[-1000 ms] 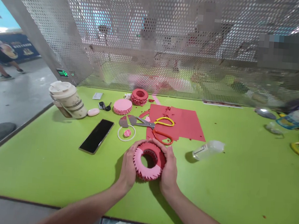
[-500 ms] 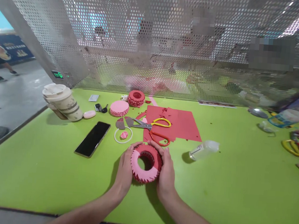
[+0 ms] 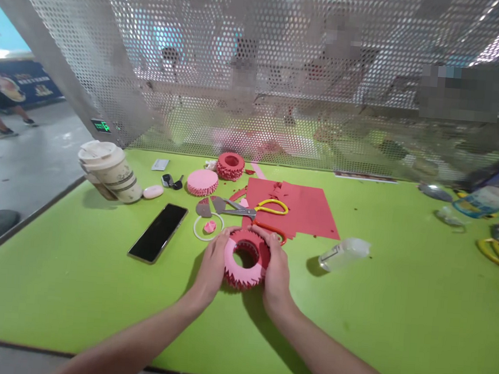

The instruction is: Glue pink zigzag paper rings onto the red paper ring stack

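"Squeezing harder with our left hand [image 3: 211, 267] and right hand [image 3: 278, 273] could dent the ring [image 3: 242, 275]."

"Yes, our fingers [image 3: 275, 244] clasp both its sides over the tabletop [image 3: 107, 291]. What else?"

"Pushing it on could snag the scissors [image 3: 251, 212] just beyond; we have it nearer them than half a second ago."

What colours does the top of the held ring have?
The ring is part pink, part red; head view.
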Available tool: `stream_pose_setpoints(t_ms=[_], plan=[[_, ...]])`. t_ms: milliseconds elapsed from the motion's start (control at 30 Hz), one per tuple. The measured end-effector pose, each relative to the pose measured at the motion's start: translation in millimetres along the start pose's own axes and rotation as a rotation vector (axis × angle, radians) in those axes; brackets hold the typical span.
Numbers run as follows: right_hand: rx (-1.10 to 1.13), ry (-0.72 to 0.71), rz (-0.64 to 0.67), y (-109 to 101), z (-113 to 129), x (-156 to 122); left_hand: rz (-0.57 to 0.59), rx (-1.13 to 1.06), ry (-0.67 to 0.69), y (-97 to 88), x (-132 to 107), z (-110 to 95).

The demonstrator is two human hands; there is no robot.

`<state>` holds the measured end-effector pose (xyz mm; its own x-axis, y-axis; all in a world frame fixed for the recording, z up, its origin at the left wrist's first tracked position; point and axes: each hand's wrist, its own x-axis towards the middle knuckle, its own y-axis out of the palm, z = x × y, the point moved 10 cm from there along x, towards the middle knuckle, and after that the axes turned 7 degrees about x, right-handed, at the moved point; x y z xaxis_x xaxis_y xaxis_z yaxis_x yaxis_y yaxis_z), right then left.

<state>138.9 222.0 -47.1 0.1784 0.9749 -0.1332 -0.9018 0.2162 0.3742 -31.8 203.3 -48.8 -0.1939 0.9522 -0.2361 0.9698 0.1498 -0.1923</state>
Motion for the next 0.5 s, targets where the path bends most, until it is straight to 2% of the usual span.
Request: stream_pose_setpoints(t_ms=[100,300,400,500], plan=[[-0.026,-0.006,0.027,-1,0,4,0.002,0.017,0.010,-2.0,4,2],[-0.055,-0.021,0.085,-16,7,9,0.052,0.017,0.164,-3.6,9,-5],[-0.052,-0.007,0.113,-25,13,17,0.209,0.119,0.268,-3.0,11,-15],[-0.073,-0.029,0.118,-30,23,26,0.405,0.326,0.355,-3.5,7,-22]])
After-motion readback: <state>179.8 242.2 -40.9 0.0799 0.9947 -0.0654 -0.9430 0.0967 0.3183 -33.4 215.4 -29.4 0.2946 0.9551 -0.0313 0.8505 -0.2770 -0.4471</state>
